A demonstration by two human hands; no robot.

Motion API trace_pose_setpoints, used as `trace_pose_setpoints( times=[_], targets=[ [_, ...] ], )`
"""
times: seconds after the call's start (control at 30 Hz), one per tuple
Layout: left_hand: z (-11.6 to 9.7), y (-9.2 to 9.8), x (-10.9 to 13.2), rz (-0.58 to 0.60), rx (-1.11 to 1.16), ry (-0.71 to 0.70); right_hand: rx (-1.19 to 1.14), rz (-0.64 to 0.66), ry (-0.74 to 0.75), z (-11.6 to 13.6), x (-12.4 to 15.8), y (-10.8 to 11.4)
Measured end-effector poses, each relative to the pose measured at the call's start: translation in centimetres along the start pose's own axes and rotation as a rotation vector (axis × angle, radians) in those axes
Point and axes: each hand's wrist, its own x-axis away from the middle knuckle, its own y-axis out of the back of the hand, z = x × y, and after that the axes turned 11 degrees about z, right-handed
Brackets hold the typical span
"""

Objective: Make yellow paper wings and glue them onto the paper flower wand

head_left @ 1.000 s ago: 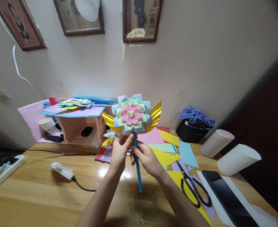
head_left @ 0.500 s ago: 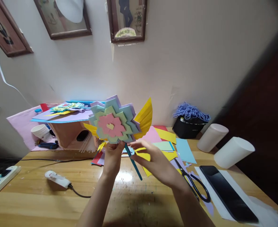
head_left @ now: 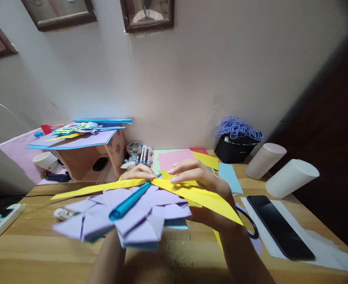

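Note:
A layered paper flower [head_left: 144,211] is tipped so its lavender back faces me, with blue layers peeking out along the lower edge. Across the back runs its stem, a rolled blue paper tube [head_left: 129,203], open end toward me. Two long yellow paper leaves [head_left: 209,199] spread left and right from the stem. My left hand [head_left: 140,172] is closed on the flower at the stem, behind the left leaf; its lower part is hidden. Bent around the right leaf near the joint are the fingers of my right hand [head_left: 205,177], its thumb hidden beneath.
Coloured paper sheets [head_left: 175,157] lie behind the hands. On the right are a phone [head_left: 280,227], partly covered scissors [head_left: 249,221], two white cylinders [head_left: 292,177] and a black holder [head_left: 235,152] with purple cord. A pink box [head_left: 85,163] carrying paper pieces stands left.
The flower has been turned over: its pink-and-green front faced me, now its lavender back does, and the stem points toward me. My right hand has moved from the stem to the right leaf.

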Motion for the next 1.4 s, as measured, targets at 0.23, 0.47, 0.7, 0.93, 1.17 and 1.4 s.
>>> trace_pose_setpoints(
  times=[0.23, 0.47, 0.7, 0.93, 1.17, 1.4],
  targets=[
    [-2.7, 0.0, 0.1, 0.094, -0.012, -0.192, 0.262, 0.037, 0.137, -0.3, 0.0, 0.3],
    [-6.4, -2.6, 0.8, -0.013, -0.041, -0.176, 0.366, 0.051, 0.122, 1.1, 0.2, 0.0],
    [-6.2, -2.4, 0.8, -0.005, 0.007, -0.178, 0.431, 0.149, 0.124, 1.1, 0.4, 0.9],
    [-5.4, -1.4, 0.7, 0.149, 0.009, -0.241, 0.486, 0.205, 0.143, 1.4, 0.3, 1.5],
    [-4.3, 0.4, 0.1, 0.400, -0.057, -0.381, 0.497, 0.180, 0.143, 1.8, 0.5, 1.2],
    [-3.9, 0.5, -0.3, 0.374, -0.108, -0.370, 0.451, 0.208, 0.200, 1.5, 0.3, 1.5]
  ],
)
